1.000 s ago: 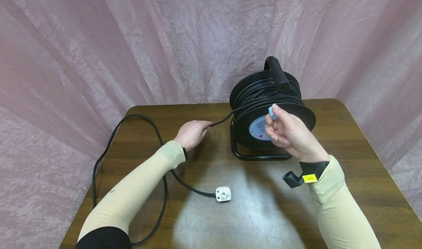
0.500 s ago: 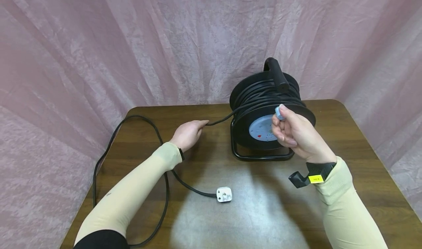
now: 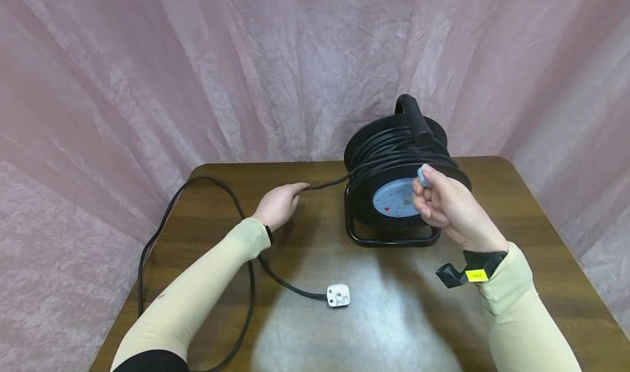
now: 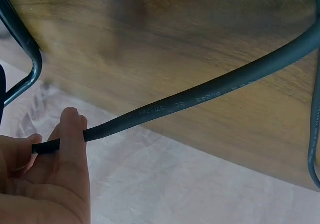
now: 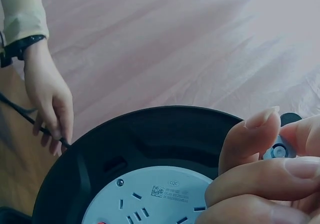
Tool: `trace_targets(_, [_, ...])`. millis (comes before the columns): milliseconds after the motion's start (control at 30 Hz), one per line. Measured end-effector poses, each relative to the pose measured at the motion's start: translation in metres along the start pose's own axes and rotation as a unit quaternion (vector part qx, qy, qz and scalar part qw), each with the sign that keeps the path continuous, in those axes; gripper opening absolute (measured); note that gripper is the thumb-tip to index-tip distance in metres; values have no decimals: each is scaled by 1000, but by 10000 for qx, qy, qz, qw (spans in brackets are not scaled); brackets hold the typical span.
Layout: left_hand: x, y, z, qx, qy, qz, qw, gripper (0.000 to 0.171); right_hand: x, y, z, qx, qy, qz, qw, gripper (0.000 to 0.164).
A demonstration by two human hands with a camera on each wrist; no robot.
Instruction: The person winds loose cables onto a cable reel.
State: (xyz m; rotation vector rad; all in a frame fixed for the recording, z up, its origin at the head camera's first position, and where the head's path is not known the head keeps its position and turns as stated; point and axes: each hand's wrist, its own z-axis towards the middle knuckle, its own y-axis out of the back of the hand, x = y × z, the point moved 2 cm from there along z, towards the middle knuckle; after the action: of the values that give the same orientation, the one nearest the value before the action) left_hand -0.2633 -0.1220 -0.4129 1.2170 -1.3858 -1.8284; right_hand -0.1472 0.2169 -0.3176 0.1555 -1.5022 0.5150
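Observation:
A black cable reel (image 3: 363,202) stands on its tubular frame at the back of the table, with black cable wound round its drum. My right hand (image 3: 453,212) pinches the small light-blue crank knob (image 5: 279,151) on its front disc, between thumb and curled fingers. To the left, my left hand (image 3: 276,207) holds the cable (image 3: 328,185) between thumb and fingers, a short way from the drum. In the left wrist view the cable (image 4: 200,97) runs between the fingers. A pale-blue socket panel (image 5: 150,191) sits in the disc, partly hidden by my right hand.
Loose cable (image 3: 159,224) loops over the left of the wooden table (image 3: 536,284), partly under my left forearm. It ends in a white plug (image 3: 338,295) near the middle. The reel's black handle (image 3: 417,123) rises on top. A pink curtain (image 3: 275,71) hangs behind.
My right hand has moved a little to the right with the knob. My left hand has shifted slightly left along with its hold on the cable. The head view has tilted slightly.

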Motion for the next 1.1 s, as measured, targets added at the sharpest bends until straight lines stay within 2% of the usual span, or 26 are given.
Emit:
trace_targets(167, [1,-2,0,-115,-47,-23,9999,35,-1,0,-2,-136,-20,-142,9998,42])
trace_targets(400, [-3,1,3,-220,-114,-153,9996,32,0,5,-5,-188,4,-12,9998,41])
trace_targets(667, [-10,3,5,-229,-98,-168,9995,34,1,12,-10,-250,10,-380,9990,41])
trace_targets(1100, [-15,2,6,-316,-238,-252,9989,35,0,17,-16,-582,-90,-769,9953,43])
